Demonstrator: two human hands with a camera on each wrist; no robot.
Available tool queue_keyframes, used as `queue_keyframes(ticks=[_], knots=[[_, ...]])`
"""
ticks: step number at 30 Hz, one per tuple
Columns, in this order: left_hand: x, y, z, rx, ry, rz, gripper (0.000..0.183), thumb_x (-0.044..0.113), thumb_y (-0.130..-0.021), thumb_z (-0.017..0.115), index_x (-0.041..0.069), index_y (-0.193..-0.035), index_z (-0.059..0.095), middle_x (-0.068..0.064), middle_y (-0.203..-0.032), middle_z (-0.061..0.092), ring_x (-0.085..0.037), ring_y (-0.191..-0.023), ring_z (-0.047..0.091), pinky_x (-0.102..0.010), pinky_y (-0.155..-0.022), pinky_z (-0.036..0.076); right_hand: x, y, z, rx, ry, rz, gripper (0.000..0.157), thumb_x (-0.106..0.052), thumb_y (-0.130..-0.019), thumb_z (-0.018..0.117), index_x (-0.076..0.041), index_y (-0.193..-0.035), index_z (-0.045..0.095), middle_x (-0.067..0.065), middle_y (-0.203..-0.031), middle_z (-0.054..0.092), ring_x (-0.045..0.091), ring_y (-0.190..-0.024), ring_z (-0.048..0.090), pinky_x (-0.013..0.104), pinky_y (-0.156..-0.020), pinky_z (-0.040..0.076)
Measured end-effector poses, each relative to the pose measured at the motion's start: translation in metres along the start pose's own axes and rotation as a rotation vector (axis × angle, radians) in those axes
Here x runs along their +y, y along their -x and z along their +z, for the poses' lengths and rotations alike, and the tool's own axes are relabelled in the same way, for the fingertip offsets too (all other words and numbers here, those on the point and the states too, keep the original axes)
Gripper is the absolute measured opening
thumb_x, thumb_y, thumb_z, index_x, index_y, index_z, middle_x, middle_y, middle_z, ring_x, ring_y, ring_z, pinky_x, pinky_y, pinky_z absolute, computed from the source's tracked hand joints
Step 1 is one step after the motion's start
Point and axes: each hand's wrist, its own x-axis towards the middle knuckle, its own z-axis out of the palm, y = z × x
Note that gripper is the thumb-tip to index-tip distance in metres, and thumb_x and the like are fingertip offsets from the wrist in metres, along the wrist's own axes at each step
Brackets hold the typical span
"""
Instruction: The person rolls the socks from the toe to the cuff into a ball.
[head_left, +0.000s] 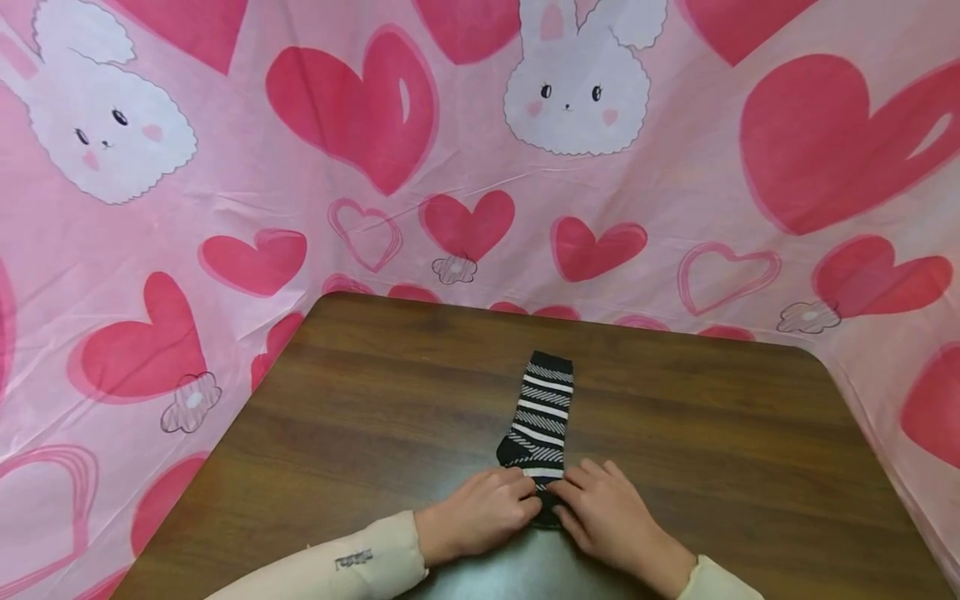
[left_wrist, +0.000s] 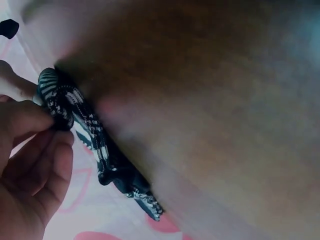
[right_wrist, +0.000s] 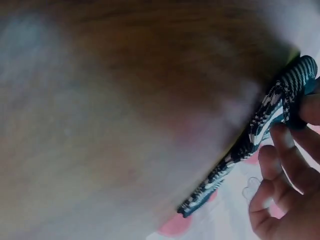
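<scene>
A black sock (head_left: pixel 542 408) with white and grey stripes lies flat on the brown table, its cuff pointing away from me and its heel bulging to the left. At the near toe end my left hand (head_left: pixel 486 510) pinches the fabric from the left side. My right hand (head_left: pixel 609 510) pinches the same end from the right. In the left wrist view, thumb and fingers grip a raised, folded bit of the sock (left_wrist: pixel 62 102). The right wrist view shows the sock's (right_wrist: pixel 267 112) toe end lifted and curled over at the fingertips. The hands partly cover the toe.
The wooden table (head_left: pixel 360 392) has rounded far corners. A pink cloth (head_left: pixel 465 150) printed with hearts and rabbits hangs behind it and along both sides.
</scene>
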Motion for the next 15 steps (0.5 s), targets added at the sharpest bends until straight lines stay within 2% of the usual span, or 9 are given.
queue_keyframes(ticks=[4,8,11,13,15], knots=[[0.001,-0.001,0.004,-0.054,-0.029,0.019,0.009,0.017,-0.089,0.067,0.02,-0.082,0.072,0.008,-0.081,0.06,-0.009,-0.075,0.057,-0.024,-0.065,0.049,0.0,0.003,0.002,0.078,0.06,-0.126,0.02,-0.025,-0.084,0.075,-0.017,-0.102,0.074,-0.004,-0.094,0.062,0.017,-0.081,0.052,0.033,-0.065,0.038],[0.001,-0.001,0.003,-0.076,-0.04,0.047,0.011,0.024,-0.09,0.066,0.021,-0.081,0.071,0.007,-0.08,0.059,-0.01,-0.074,0.056,-0.024,-0.061,0.047,0.001,0.009,0.002,0.122,0.072,-0.251,0.018,-0.027,-0.094,0.062,-0.017,-0.1,0.075,-0.004,-0.097,0.063,0.018,-0.081,0.051,0.034,-0.065,0.037],[0.002,0.0,0.001,-0.084,-0.027,0.06,0.016,0.033,-0.09,0.066,0.019,-0.082,0.071,0.006,-0.08,0.058,-0.012,-0.073,0.056,-0.026,-0.06,0.046,0.001,0.013,0.001,0.112,0.096,-0.292,0.023,-0.029,-0.098,0.056,-0.017,-0.101,0.076,-0.004,-0.099,0.065,0.018,-0.08,0.05,0.035,-0.064,0.036],[0.002,0.0,0.001,-0.087,-0.035,0.069,0.022,0.038,-0.09,0.065,0.018,-0.083,0.071,0.005,-0.08,0.059,-0.013,-0.074,0.056,-0.026,-0.061,0.047,0.001,0.014,0.002,0.099,0.112,-0.301,0.023,-0.028,-0.096,0.058,-0.017,-0.103,0.076,-0.004,-0.099,0.065,0.018,-0.079,0.05,0.036,-0.064,0.036],[0.004,0.0,0.001,-0.088,-0.072,0.084,0.019,0.035,-0.091,0.064,0.02,-0.083,0.072,0.006,-0.081,0.059,-0.013,-0.075,0.056,-0.026,-0.063,0.047,0.001,0.015,0.003,0.093,0.124,-0.307,0.022,-0.027,-0.095,0.059,-0.016,-0.104,0.076,-0.003,-0.099,0.065,0.018,-0.078,0.05,0.036,-0.063,0.036]])
